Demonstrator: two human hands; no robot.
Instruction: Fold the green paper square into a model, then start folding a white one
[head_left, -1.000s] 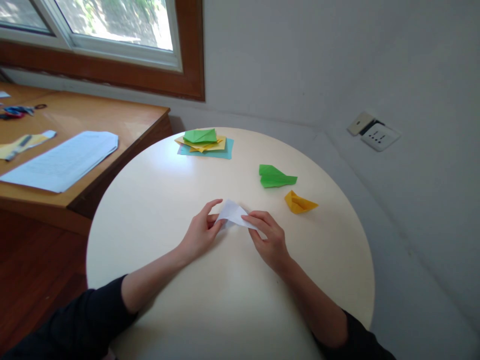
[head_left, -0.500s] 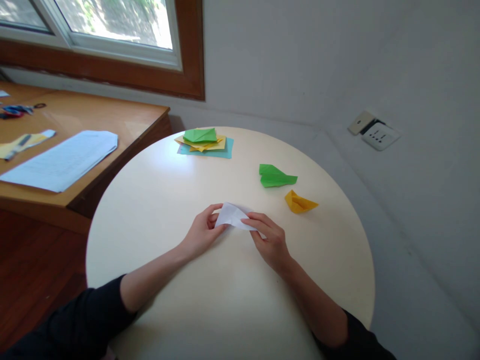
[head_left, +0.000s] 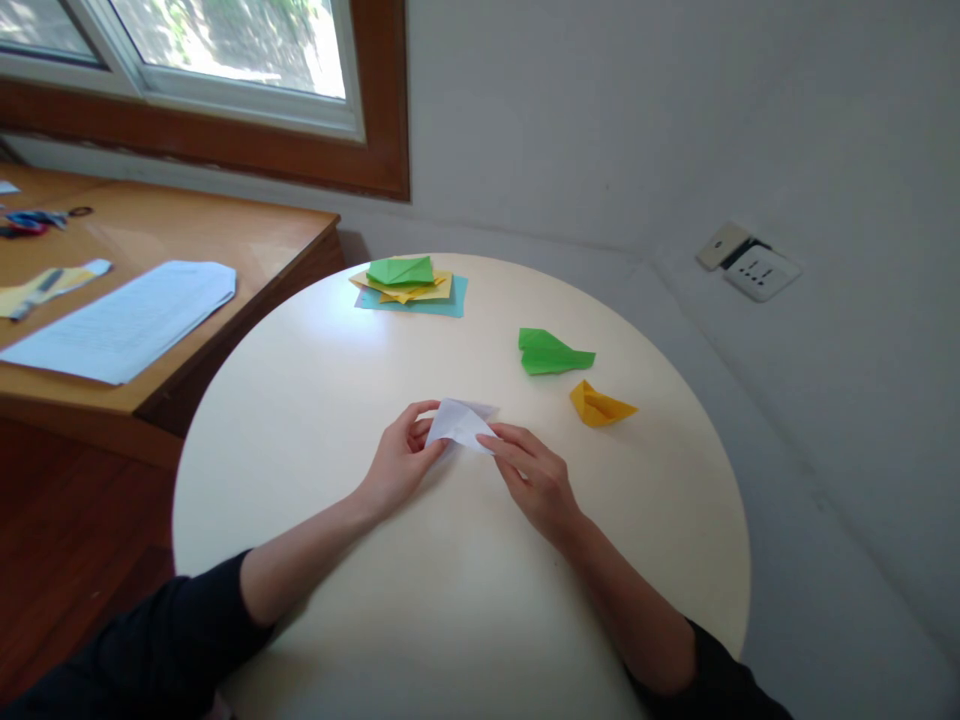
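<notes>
Between my two hands is a folded piece of white paper (head_left: 461, 422), held just above the round table (head_left: 300, 400). My left hand (head_left: 401, 452) pinches its left edge with thumb and fingers. On the opposite side, my right hand (head_left: 534, 475) grips the right corner, its fingertips lying on the paper. A second white flap shows behind the front one. To the right lie a green folded paper plane (head_left: 551, 353) and a yellow folded paper boat (head_left: 600, 405), both untouched.
A pile of coloured paper (head_left: 409, 280), green, yellow and blue, lies at the table's far edge. On the wooden desk (head_left: 255, 225) at left are printed sheets (head_left: 142, 315), a pen on yellow paper and scissors (head_left: 34, 222). A wall socket (head_left: 761, 272) is at right.
The white paper has shifted slightly left and its flaps have spread, so a rear point now shows. Both hands moved a little with it; everything else stays put.
</notes>
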